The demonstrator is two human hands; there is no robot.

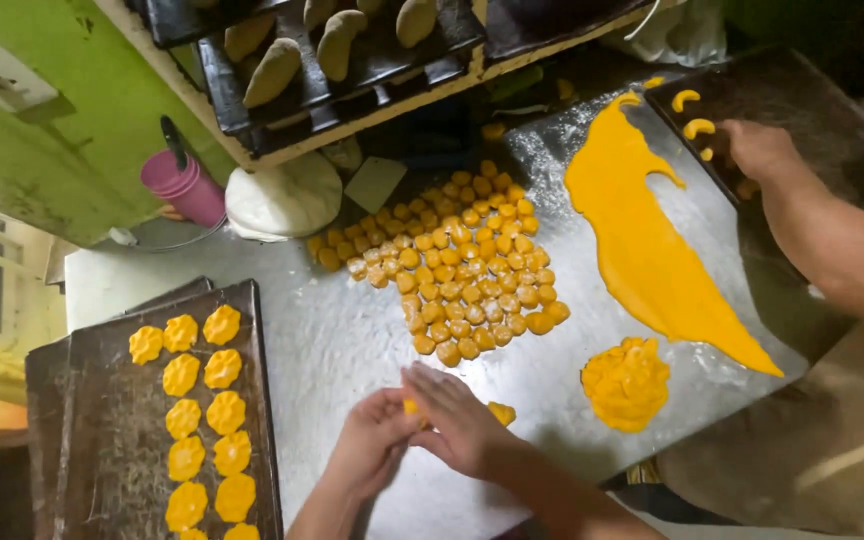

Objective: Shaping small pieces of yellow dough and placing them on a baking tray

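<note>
My left hand and my right hand meet over the near edge of the floured metal table. They press a small yellow dough piece between them; most of it is hidden by the fingers. A second yellow piece lies on the table right beside my right hand. Left of my hands stands a dark baking tray with two columns of flattened, fluted yellow dough discs. Beyond my hands lies a dense cluster of several small dough balls.
A rolled yellow dough sheet and a crumpled yellow dough heap lie to the right. Another person's hand reaches over a dark tray holding dough crescents. A white dough lump, pink cup and loaf rack stand behind.
</note>
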